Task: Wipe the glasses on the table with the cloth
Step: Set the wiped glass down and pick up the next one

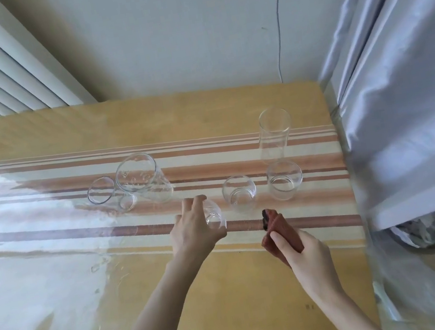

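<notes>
Midway along the table (pixel 54 269), your left hand (pixel 193 233) grips a tilted glass (pixel 214 217), while your right hand (pixel 301 249) pinches the folded cloth (pixel 278 227) just beside it.

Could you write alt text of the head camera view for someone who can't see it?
A person's left hand grips a small clear glass over a striped table, while the right hand holds a folded reddish cloth. Five more clear glasses stand on the table, the tallest glass at the far right.
</notes>
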The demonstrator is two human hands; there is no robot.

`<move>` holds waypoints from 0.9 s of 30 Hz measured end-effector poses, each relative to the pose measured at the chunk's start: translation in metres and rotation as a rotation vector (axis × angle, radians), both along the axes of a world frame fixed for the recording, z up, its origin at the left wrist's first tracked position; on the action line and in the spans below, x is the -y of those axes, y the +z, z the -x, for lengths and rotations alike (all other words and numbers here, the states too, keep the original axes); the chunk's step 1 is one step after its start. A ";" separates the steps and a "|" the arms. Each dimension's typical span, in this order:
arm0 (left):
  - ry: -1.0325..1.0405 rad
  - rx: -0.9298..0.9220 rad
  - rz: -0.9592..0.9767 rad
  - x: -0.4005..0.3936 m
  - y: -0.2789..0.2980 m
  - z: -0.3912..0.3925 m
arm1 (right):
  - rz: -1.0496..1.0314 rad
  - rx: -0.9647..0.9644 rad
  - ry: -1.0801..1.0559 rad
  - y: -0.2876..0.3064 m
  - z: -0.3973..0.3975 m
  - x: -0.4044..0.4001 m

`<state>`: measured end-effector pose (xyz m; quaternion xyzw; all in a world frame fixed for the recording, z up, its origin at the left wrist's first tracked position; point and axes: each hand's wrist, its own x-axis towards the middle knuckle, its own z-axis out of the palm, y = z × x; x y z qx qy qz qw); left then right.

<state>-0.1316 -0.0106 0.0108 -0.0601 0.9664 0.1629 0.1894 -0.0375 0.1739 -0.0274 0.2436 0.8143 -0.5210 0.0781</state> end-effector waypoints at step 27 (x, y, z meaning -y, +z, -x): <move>0.089 -0.240 0.004 0.103 0.040 0.075 | -0.035 -0.219 0.106 0.059 0.030 0.060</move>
